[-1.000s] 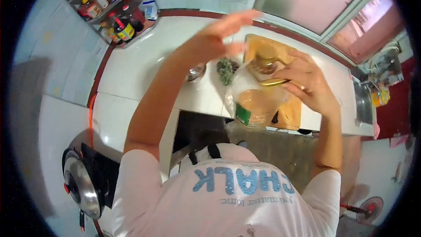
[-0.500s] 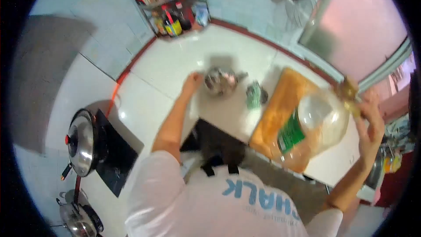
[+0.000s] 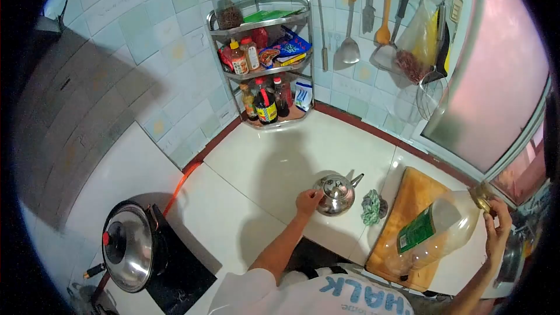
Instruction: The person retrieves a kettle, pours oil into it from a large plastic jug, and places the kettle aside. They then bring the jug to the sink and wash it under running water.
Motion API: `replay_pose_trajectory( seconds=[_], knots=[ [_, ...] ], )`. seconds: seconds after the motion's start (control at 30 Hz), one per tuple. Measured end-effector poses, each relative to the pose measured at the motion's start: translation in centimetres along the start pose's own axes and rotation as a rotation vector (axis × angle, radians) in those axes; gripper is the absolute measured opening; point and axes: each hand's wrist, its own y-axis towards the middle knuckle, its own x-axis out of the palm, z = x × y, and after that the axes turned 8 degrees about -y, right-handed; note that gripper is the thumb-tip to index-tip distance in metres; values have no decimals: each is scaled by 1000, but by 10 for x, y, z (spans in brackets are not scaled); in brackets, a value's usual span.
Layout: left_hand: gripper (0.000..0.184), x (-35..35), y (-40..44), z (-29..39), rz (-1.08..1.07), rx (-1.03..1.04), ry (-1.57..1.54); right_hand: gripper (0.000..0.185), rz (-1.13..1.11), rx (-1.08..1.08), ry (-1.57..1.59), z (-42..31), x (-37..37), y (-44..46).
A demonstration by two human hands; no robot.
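My left hand (image 3: 308,203) is closed at the left side of a small shiny metal kettle (image 3: 336,198), where its handle seems to be; the fingers hide the exact grip. The spout points to the right. Close by on the counter lies a crumpled green-and-white cloth or bag (image 3: 371,207) with something dark beside it. At the right, my right hand (image 3: 497,221) has its fingers on the gold lid (image 3: 481,197) of a large clear plastic jar (image 3: 452,230) with a green label. The jar is over a wooden cutting board (image 3: 388,245); whether it stands upright or leans, I cannot tell.
A lidded wok (image 3: 129,248) sits on a black cooktop (image 3: 184,280) at the left. A corner rack (image 3: 262,73) holds bottles and packets. Utensils, including a spatula (image 3: 350,49), hang from a wall rail. A window frame (image 3: 519,140) borders the right side.
The view has tilted up, showing more wall and rack and shifting the counter things lower. My left hand stays by the kettle, my right hand at the jar's lid.
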Motion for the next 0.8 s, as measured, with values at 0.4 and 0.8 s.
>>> replay_pose_trajectory(
  seconds=[0.4,0.8],
  knots=[
    [33,-144,126,193,-59,70,-413,22,39,233,12,33,11,-22],
    [37,-221,338,407,284,479,-579,30,36,286,-23,36,10,-39]
  ],
)
